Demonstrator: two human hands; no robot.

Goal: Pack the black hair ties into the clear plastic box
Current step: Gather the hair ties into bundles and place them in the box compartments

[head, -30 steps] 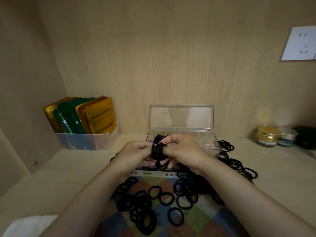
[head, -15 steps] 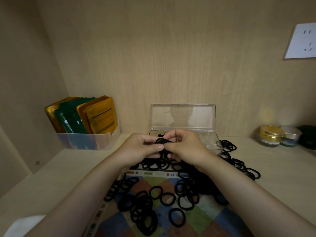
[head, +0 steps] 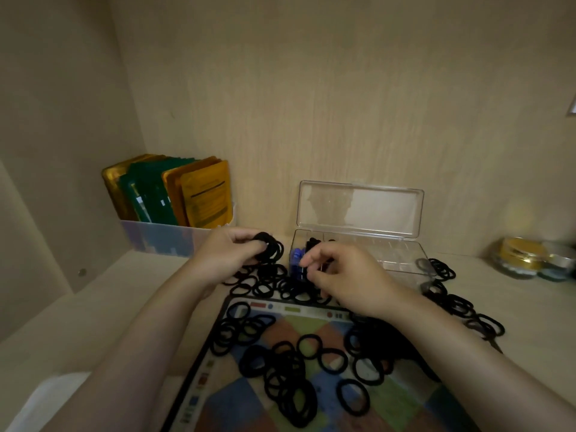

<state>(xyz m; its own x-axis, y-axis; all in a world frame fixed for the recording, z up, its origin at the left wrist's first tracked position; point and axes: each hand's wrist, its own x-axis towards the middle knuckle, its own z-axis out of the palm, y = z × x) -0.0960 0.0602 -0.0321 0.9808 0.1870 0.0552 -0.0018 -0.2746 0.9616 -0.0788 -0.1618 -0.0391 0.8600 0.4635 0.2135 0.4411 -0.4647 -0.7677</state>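
Mostly loose black hair ties (head: 293, 366) (thin fabric loops); heaped, overlapping

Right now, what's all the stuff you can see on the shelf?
Loose black hair ties: many, black, scattered on the mat and shelf in front of the box.
Clear plastic box: one, clear, at the back wall, lid open and upright, a few black ties in its left end.
Colourful checkered mat: one, multicoloured, nearest the camera.
Translucent bin of foil packets: one, gold, green and orange packets, back left.
Small round jars: at least two, gold and silver, far right.
Left hand: holds a bundle of black ties left of the box.
Right hand: fingers curled, at the box's left end.
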